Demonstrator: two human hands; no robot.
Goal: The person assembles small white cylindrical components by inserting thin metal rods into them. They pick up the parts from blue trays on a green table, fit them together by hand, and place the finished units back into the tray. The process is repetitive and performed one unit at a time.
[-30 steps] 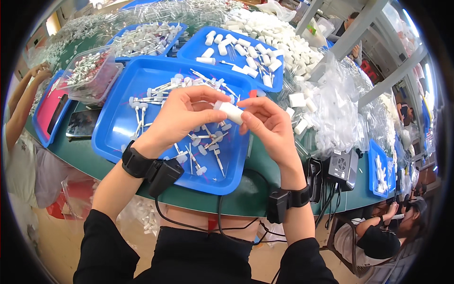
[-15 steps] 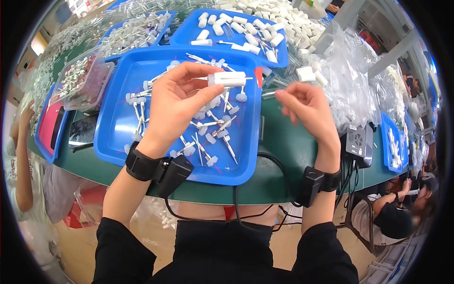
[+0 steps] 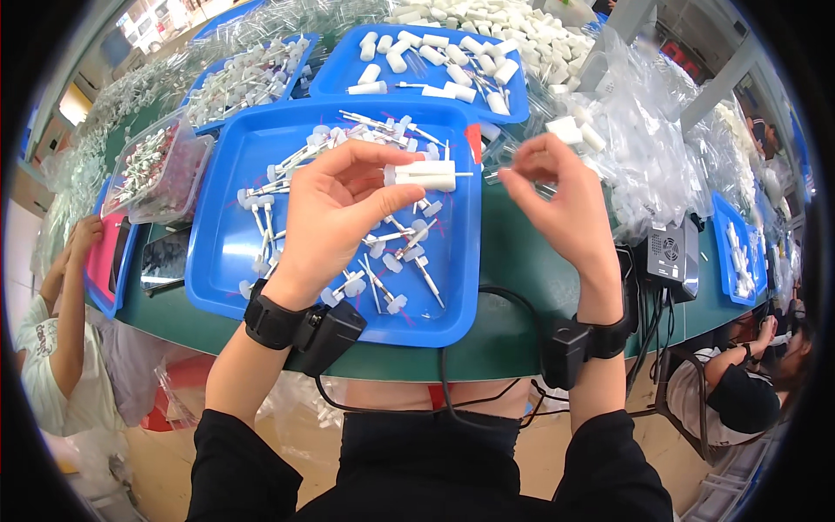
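My left hand point(image 3: 330, 204) is closed around a white plastic cylinder point(image 3: 426, 177), pinched between thumb and fingers. A thin pale rod juts from the cylinder's right end, and its left end is partly hidden by the fingers. Below the hand lies a large blue tray point(image 3: 217, 278) with many thin white stems point(image 3: 428, 280) that carry frosted round caps. To the right, my right hand point(image 3: 557, 196) hovers over the table's edge of clear tubes, its fingers curled and thumb and forefinger apart. Nothing shows between them.
A second blue tray point(image 3: 335, 78) with white cylinders stands behind, beside a pile of them point(image 3: 522, 39). A clear box point(image 3: 178, 196) of small stems and a phone point(image 3: 165, 259) lie left. Clear bags point(image 3: 648, 157) and a black device point(image 3: 671, 257) stand right. Cables cross the front edge.
My right hand's thumb and forefinger have spread apart. The left hand still holds the cylinder, which sits slightly lower in the picture. A co-worker's hand at the left has moved onto the pink item.
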